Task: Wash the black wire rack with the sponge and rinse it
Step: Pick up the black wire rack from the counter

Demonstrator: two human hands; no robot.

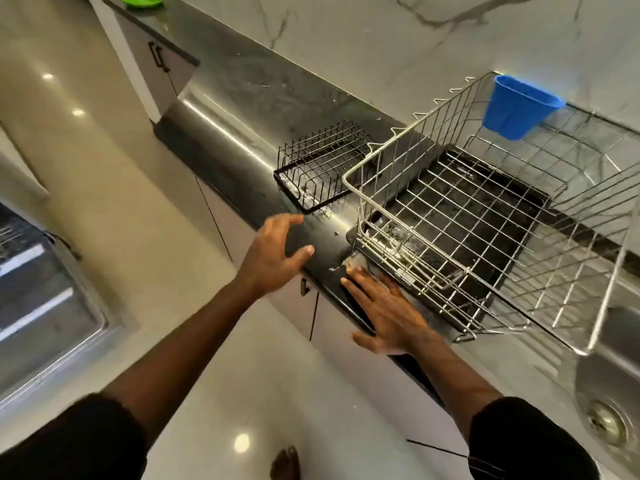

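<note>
The black wire rack (pixel 320 164) stands on the dark counter (pixel 242 91), just left of a large silver dish basket (pixel 485 216). My left hand (pixel 273 251) hovers open over the counter's front edge, fingers spread, a short way below the rack and holding nothing. My right hand (pixel 384 310) lies flat on the counter edge with straight fingers, its fingertips touching a pale sponge-like lump (pixel 355 262) at the corner of the black tray (pixel 481 289) under the basket.
A blue plastic cup (pixel 519 105) hangs on the basket's far rim. The steel sink (pixel 609 403) with its drain is at the right. A green object (pixel 140 0) sits at the counter's far end. Cabinet doors run below the counter; my foot shows on the tiled floor.
</note>
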